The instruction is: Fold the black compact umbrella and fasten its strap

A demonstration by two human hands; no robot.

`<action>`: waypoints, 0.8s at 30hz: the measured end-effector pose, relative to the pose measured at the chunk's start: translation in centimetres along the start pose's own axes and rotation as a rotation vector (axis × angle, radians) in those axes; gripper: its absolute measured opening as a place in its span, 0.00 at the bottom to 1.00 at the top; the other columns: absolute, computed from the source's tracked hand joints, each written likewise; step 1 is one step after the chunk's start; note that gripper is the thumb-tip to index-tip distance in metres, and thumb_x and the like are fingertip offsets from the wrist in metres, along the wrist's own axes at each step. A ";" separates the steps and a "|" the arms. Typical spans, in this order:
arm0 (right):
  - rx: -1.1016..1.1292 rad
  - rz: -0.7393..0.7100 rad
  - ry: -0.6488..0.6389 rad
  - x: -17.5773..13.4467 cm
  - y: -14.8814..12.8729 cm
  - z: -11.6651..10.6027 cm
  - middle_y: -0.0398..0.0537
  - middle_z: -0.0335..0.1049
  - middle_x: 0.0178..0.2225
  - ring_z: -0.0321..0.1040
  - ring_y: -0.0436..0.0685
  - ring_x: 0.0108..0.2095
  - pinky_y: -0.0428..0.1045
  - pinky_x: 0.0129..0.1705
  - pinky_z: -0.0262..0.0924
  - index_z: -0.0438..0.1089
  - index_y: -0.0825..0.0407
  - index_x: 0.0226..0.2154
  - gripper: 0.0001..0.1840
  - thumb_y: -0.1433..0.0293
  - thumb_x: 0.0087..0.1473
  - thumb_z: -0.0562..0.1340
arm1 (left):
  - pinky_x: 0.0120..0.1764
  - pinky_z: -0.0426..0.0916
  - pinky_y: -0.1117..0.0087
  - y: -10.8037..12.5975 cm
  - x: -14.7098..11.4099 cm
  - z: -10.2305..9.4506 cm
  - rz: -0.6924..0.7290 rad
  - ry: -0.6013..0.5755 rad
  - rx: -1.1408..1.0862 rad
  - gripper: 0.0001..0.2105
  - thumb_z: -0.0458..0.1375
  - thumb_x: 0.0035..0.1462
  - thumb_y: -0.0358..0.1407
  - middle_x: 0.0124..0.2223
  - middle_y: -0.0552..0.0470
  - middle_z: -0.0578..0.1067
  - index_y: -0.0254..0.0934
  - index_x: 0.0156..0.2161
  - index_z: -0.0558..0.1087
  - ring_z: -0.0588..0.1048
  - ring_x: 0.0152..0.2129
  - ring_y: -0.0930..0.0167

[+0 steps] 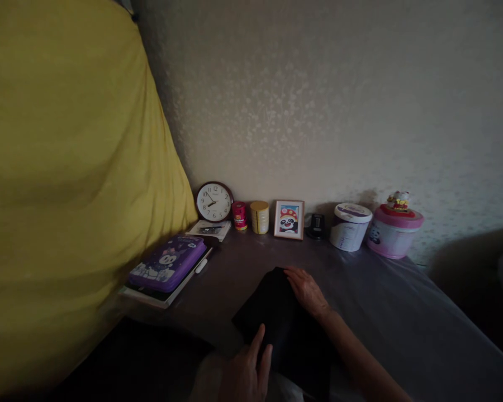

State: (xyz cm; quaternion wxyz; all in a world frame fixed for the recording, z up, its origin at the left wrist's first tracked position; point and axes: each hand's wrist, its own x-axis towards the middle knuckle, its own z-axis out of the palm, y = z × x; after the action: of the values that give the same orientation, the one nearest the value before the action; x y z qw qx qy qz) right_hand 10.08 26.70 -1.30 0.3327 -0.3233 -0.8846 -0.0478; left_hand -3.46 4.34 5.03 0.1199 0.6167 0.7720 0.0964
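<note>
A black piece of what looks like folded cloth (272, 318) lies on the near part of the table; its lower part fades into shadow. My right hand (308, 291) rests along its far right edge, palm down, fingers stretched out flat. At the near left side of the cloth, my left hand (249, 368) has two fingers extended and apart, with the index fingertip at the cloth's surface. Its other fingers are hidden from view. Another dark mass (142, 357) lies at the lower left, too dim to make out.
A purple pencil case (167, 263) sits on books (163, 301) at left. Along the wall stand a round clock (214, 201), a red can (239, 216), a yellow tin (260, 218), a framed panda picture (289, 220), a white tub (350, 227) and a pink tub (394, 231). Yellow fabric (67, 167) hangs left.
</note>
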 end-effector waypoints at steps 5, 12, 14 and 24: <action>0.189 -0.103 0.036 0.1 -3.3 -1.8 0.51 0.68 0.46 0.63 0.50 0.49 0.50 0.52 0.59 0.70 0.53 0.43 0.16 0.71 0.60 0.49 | 0.38 0.70 0.73 -0.3 0.0 1.1 0.023 0.059 0.024 0.20 0.45 0.63 0.36 0.41 0.47 0.78 0.40 0.59 0.62 0.77 0.36 0.68; 0.269 -0.255 -0.210 -0.1 -5.8 -0.5 0.47 0.71 0.38 0.66 0.49 0.45 0.52 0.55 0.54 0.72 0.53 0.35 0.16 0.68 0.61 0.49 | 0.38 0.70 0.74 -0.2 0.2 0.9 -0.007 0.029 0.039 0.20 0.43 0.63 0.36 0.42 0.47 0.78 0.42 0.59 0.60 0.77 0.37 0.68; 0.203 -0.129 -0.189 0.5 -4.5 0.1 0.48 0.71 0.40 0.65 0.52 0.46 0.54 0.55 0.53 0.72 0.53 0.36 0.16 0.70 0.60 0.49 | 0.39 0.70 0.73 0.0 0.3 0.6 -0.024 0.000 0.041 0.20 0.43 0.63 0.36 0.42 0.48 0.78 0.43 0.60 0.60 0.77 0.37 0.67; 0.343 0.599 -0.046 -3.3 2.1 -2.9 0.53 0.70 0.42 0.69 0.54 0.43 0.50 0.48 0.63 0.70 0.57 0.43 0.21 0.62 0.54 0.52 | 0.40 0.70 0.70 0.6 0.3 -0.4 -0.117 -0.085 0.050 0.20 0.42 0.64 0.38 0.41 0.49 0.78 0.48 0.60 0.57 0.77 0.37 0.67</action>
State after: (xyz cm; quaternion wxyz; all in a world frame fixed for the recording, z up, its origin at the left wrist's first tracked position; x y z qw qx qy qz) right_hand 14.86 25.71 -1.33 0.3615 -0.5089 -0.7528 0.2088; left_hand -3.04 4.75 5.58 0.1426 0.5769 0.8031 0.0437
